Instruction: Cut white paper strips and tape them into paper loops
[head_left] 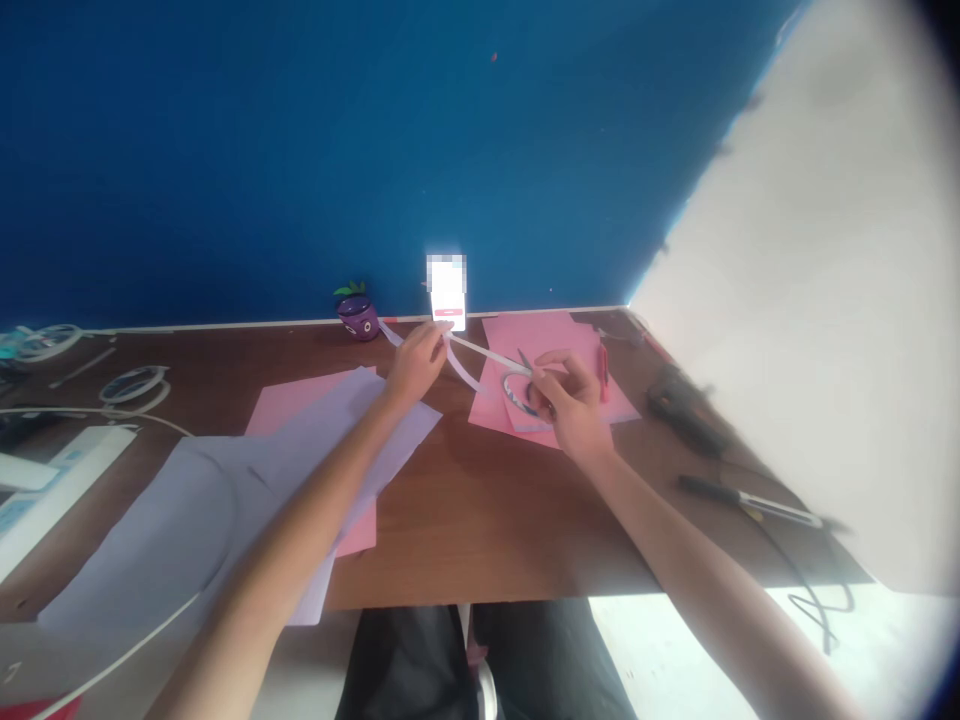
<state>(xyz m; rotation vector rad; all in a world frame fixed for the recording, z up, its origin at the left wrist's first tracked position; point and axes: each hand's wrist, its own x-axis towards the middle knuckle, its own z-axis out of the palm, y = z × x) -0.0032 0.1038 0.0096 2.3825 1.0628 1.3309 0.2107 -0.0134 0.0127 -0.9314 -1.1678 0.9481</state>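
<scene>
My left hand is closed, pinching one end of a narrow white paper strip near the back of the wooden desk. The strip runs right to my right hand, which is closed around blue-handled scissors with the blades at the strip. Both hands hover over pink paper sheets.
White and pink paper sheets lie at left. A purple toy pot and a phone stand against the blue wall. A red pen, a black glue gun, a knife and tape rolls lie around.
</scene>
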